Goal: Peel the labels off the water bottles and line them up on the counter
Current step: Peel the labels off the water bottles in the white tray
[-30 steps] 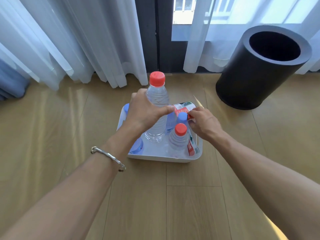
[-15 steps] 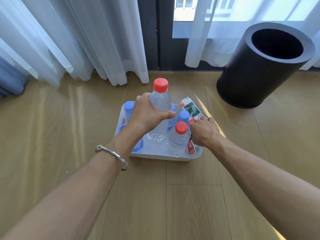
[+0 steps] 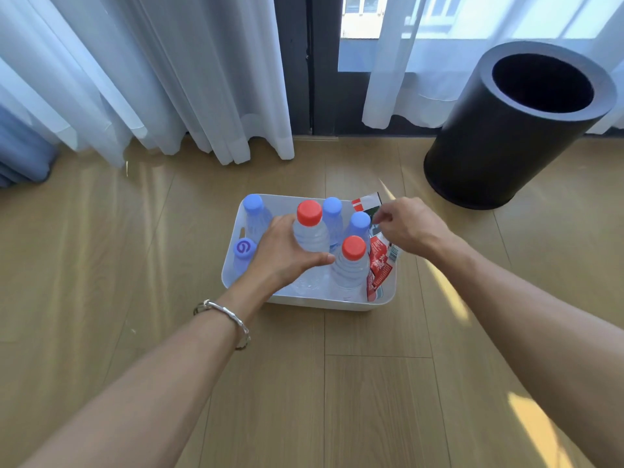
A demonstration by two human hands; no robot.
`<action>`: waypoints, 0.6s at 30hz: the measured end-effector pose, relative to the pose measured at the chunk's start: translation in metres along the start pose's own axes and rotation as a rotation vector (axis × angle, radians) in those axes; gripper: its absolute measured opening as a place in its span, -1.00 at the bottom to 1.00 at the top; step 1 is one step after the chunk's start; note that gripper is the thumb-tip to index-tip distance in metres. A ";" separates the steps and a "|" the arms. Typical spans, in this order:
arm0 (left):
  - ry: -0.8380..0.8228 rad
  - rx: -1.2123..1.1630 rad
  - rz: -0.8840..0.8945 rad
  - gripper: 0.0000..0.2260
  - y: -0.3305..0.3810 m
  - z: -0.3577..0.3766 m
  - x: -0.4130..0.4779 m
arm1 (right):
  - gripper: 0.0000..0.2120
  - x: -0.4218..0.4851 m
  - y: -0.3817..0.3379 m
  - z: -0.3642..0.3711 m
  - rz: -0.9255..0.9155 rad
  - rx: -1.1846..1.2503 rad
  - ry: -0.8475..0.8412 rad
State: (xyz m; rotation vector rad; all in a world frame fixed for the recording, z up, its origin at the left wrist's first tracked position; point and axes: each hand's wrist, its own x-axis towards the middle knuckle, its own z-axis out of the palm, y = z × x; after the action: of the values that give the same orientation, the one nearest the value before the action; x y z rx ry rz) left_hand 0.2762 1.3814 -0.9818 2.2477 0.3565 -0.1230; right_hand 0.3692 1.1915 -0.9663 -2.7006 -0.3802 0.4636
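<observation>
A white bin (image 3: 324,303) on the wooden floor holds several clear water bottles. My left hand (image 3: 287,256) grips a label-free, red-capped bottle (image 3: 311,233) that stands in the middle of the bin. Just in front of it is a second red-capped bottle (image 3: 351,270). Blue-capped bottles (image 3: 254,211) stand at the back and left. My right hand (image 3: 413,228) pinches a peeled red-and-white label (image 3: 366,203) over the bin's far right corner. Another loose red label (image 3: 380,261) lies against the bin's right wall.
A tall black cylindrical waste bin (image 3: 506,136) stands open at the back right. White curtains (image 3: 189,79) hang to the floor along the back, with a dark door frame (image 3: 309,62) between them. Bare wooden floor surrounds the white bin.
My left hand has lowered the red-capped bottle down into the bin. My right hand has carried the peeled label toward the bin's far right corner.
</observation>
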 end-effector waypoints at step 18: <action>-0.458 0.171 -0.119 -0.46 0.020 -0.054 0.003 | -0.68 -0.021 -0.087 0.001 -0.273 0.153 -0.117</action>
State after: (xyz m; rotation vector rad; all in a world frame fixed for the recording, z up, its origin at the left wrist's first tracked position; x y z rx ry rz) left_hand 0.2831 1.4108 -0.9326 2.2797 0.2362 -0.7413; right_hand 0.3323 1.2629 -0.9262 -2.4330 -0.7053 0.5471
